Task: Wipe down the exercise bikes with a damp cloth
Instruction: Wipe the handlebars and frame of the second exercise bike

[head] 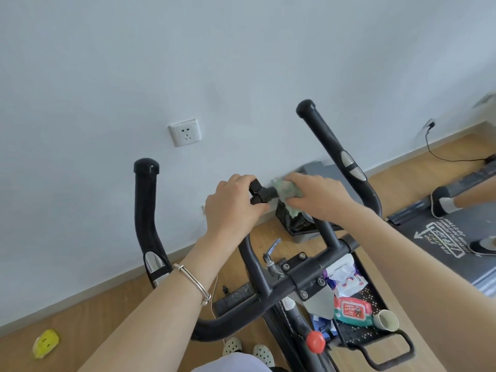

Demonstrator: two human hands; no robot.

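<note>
A black exercise bike (268, 291) stands in front of me, its two long handlebar horns (146, 210) rising left and right. My left hand (233, 208) is closed around the short centre grip (259, 193). My right hand (314, 197) presses a crumpled green cloth (285, 193) against the same centre grip, just right of my left hand. A silver bangle sits on my left wrist. The red resistance knob (316, 341) shows low on the frame.
A black basket (375, 342) on the bike holds a wipes pack (353, 310) and a cup (387, 320). A small bin (298, 229) stands by the wall. Another person's feet (442, 202) are on a treadmill (442, 237) at right. A yellow object (45, 343) lies on the floor.
</note>
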